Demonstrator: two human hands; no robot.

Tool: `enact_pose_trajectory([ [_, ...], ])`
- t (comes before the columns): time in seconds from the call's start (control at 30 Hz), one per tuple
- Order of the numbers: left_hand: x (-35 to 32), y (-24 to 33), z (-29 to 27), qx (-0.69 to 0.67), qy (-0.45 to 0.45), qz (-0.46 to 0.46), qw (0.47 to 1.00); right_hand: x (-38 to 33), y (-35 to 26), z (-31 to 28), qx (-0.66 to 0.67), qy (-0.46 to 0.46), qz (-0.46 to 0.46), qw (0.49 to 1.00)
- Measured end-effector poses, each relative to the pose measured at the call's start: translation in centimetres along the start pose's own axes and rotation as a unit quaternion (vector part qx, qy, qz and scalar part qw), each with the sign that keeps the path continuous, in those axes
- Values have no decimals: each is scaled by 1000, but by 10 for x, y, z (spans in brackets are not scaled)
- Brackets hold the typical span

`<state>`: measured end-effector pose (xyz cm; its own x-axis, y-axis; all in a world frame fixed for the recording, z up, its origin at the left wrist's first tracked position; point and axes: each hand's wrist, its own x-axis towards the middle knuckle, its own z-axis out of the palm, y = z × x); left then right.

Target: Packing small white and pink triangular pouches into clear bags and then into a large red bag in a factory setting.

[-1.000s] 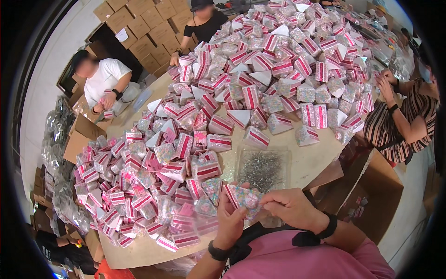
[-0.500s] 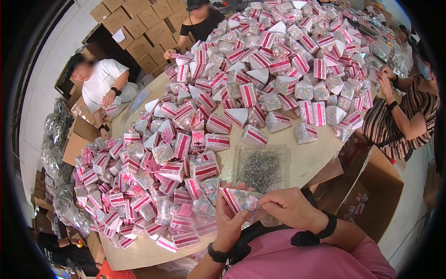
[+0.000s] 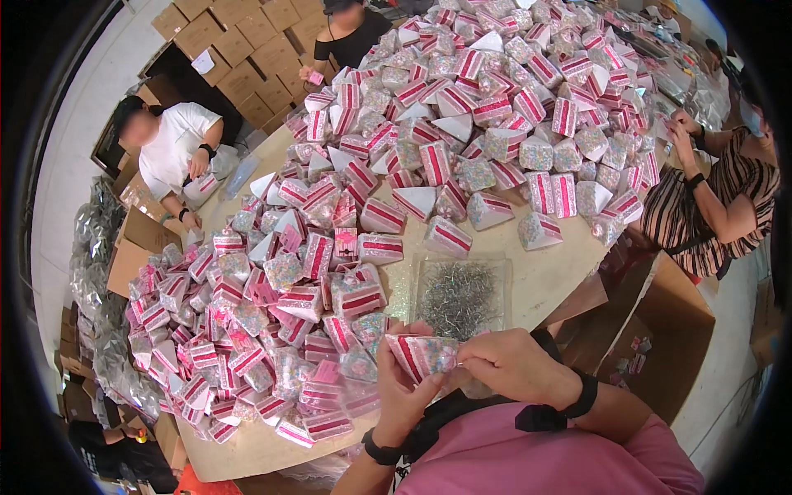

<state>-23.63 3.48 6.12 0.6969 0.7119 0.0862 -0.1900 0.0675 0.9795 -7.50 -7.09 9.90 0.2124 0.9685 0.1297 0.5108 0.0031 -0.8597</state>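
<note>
My left hand (image 3: pixel 401 403) holds a wrapped toy cake slice (image 3: pixel 424 355), a wedge with white and dark pink layered sides and a speckled face under clear film. Its fingers lie behind the wedge and its thumb presses the near side. My right hand (image 3: pixel 518 365) is closed at the slice's right end, finger and thumb pinching the gathered end of the clear wrapper. Whether a tie is also in that pinch is too small to tell. Just beyond my hands sits a clear tray (image 3: pixel 504 322) of thin silvery strips (image 3: pixel 459 295) resembling twist ties.
Heaps of similar wrapped slices (image 3: pixel 272 330) cover the table (image 3: pixel 544 285) to the left and far side. An open cardboard box (image 3: pixel 672 330) stands right of me with small items inside. Co-workers stand at the left (image 3: pixel 177 136), far side (image 3: pixel 355 37) and right (image 3: pixel 714 194).
The cake slice has tilted in my left hand, so its layered side shows more and its wrapper end narrows toward my right fingers. The far co-worker's hand has risen with something pink.
</note>
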Motion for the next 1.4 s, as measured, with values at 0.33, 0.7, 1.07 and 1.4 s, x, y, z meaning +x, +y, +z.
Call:
enact_pose_trajectory([
  [0.33, 2, -3, 1, 20, -1, -16, 1000, 4, 3, -2, 28, -8, 19, 999],
  [0.7, -1, -11, -5, 94, 4, 0, 996, 4, -6, 7, -42, 2, 31, 999],
  [1.07, -2, -5, -17, 134, 68, -78, 985, 17, 11, 21, 275, -117, 189, 935],
  [1.4, 60, 119, -161, 182, 400, 164, 883, 2, 38, 12, 344, -126, 204, 908],
])
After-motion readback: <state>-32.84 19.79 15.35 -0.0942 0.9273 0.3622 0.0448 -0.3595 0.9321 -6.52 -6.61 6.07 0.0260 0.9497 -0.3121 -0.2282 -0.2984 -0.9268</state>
